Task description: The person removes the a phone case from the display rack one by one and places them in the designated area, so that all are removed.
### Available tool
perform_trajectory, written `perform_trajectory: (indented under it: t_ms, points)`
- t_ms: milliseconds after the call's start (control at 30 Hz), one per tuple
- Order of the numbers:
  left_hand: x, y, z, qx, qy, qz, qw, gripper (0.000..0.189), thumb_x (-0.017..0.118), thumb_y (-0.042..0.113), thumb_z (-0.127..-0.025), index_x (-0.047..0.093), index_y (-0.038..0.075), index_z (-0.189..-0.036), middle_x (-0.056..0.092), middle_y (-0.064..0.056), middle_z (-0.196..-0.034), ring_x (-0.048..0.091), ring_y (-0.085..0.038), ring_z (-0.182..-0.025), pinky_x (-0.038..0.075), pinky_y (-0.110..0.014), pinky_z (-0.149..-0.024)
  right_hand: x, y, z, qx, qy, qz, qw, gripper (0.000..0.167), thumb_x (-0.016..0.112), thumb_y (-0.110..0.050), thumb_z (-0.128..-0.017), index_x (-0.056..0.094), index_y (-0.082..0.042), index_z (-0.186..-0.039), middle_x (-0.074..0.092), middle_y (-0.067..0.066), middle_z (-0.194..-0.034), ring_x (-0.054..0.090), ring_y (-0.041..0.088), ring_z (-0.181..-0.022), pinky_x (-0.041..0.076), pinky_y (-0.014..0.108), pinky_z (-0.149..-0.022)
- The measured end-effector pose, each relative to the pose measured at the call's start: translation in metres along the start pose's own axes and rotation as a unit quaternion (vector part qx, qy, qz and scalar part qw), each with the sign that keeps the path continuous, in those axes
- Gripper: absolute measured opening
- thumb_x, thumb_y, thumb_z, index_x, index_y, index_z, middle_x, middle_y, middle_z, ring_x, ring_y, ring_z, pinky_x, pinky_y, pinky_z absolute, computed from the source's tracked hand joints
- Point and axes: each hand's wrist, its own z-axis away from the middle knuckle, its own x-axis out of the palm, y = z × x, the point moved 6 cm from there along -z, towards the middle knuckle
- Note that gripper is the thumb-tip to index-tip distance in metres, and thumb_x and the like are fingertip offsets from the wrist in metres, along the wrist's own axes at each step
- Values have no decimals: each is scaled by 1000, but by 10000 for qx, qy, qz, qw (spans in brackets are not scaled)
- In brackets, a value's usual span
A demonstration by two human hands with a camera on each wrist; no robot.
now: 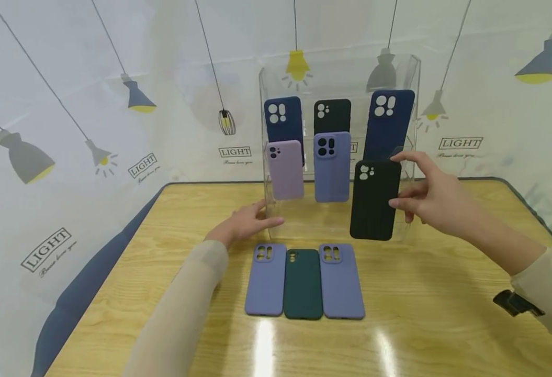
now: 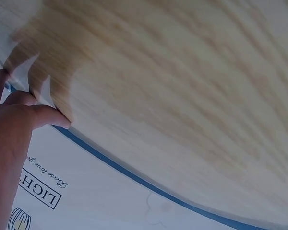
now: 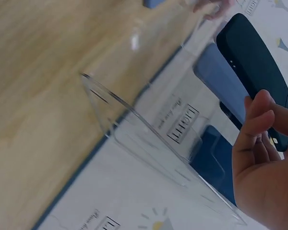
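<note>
My right hand (image 1: 438,199) grips a black-looking phone case (image 1: 375,201) by its right edge, index finger on the top edge and thumb at the side. It stands upright before the lower right of a clear acrylic display stand (image 1: 341,222); the right wrist view shows the same dark case (image 3: 252,57) in the fingers. Behind it, a navy case (image 1: 391,123) leans in the stand. My left hand (image 1: 247,222) lies at the stand's lower left corner with the thumb stretched out, and in the left wrist view its fingertips (image 2: 65,123) touch the wooden surface.
The stand also bears a navy case (image 1: 282,118), a dark case (image 1: 332,115), a lilac case (image 1: 285,170) and a periwinkle case (image 1: 332,173). On the wooden table (image 1: 421,324) in front lie two periwinkle cases (image 1: 265,283) with a dark green case (image 1: 303,285) between them.
</note>
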Motion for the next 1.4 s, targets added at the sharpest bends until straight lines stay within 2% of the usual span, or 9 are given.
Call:
perform_trajectory:
  t_ms: [133, 300, 433, 567, 767, 967, 1267, 1400]
  points:
    - [2, 0, 1, 15, -64, -44, 10000, 112, 52, 94, -85, 18, 31, -172, 45, -11, -169, 31, -39, -162, 2, -70, -133, 19, 21, 10, 164, -487, -218, 9984, 83, 75, -9, -100, 23, -22, -164, 80, 6, -84, 69, 21, -64, 51, 35, -52]
    - [4, 0, 1, -6, -102, -51, 9999, 115, 50, 97, -82, 17, 33, -172, 48, -11, -167, 31, -39, -162, 4, -70, -133, 42, 46, 23, 447, -1071, -675, 9909, 86, 75, -6, -98, 23, -17, -164, 79, 10, -82, 70, 24, -64, 55, 35, -54]
    - [2, -1, 1, -55, -37, -28, 10000, 114, 51, 96, -83, 18, 32, -172, 49, -10, -167, 28, -40, -163, 4, -70, -133, 58, 63, 30, 734, -1515, -1229, 9780, 88, 73, -3, -98, 19, -17, -165, 76, 16, -80, 71, 28, -67, 55, 34, -56]
    - [2, -1, 0, -20, -55, 9, 10000, 114, 51, 96, -83, 17, 33, -172, 47, -10, -168, 29, -38, -163, 5, -70, -133, 70, 77, 37, 1022, -1806, -1667, 9639, 89, 69, 3, -98, 15, -15, -167, 71, 16, -74, 69, 28, -69, 52, 35, -57]
    - [1, 0, 1, 23, -35, -9, 10000, 113, 51, 95, -84, 16, 32, -172, 48, -11, -167, 27, -37, -164, 1, -69, -133, 81, 87, 43, 1413, -2016, -1980, 9488, 91, 66, 5, -99, 14, -12, -171, 70, 14, -75, 66, 25, -68, 53, 36, -61]
    - [1, -1, 0, 45, -56, -53, 10000, 115, 49, 95, -85, 15, 30, -173, 49, -12, -166, 28, -35, -164, -2, -69, -133, 86, 92, 48, 1289, -2127, -2051, 9466, 91, 67, 0, -100, 11, -7, -171, 70, 12, -75, 68, 22, -70, 61, 37, -64]
    - [1, 0, 0, 57, -56, -82, 9999, 114, 49, 94, -86, 15, 28, -173, 47, -11, -167, 25, -35, -165, -2, -70, -133, 96, 96, 52, 1234, -2316, -2190, 9398, 92, 70, -5, -100, 11, -4, -170, 72, 12, -81, 70, 21, -72, 65, 37, -67]
    - [2, 1, 1, 45, -70, -54, 10000, 111, 50, 92, -87, 15, 30, -173, 47, -12, -168, 26, -36, -165, -2, -70, -133, 99, 96, 53, 1289, -2302, -2139, 9406, 90, 69, -5, -100, 12, -3, -170, 72, 11, -81, 70, 21, -71, 65, 37, -67]
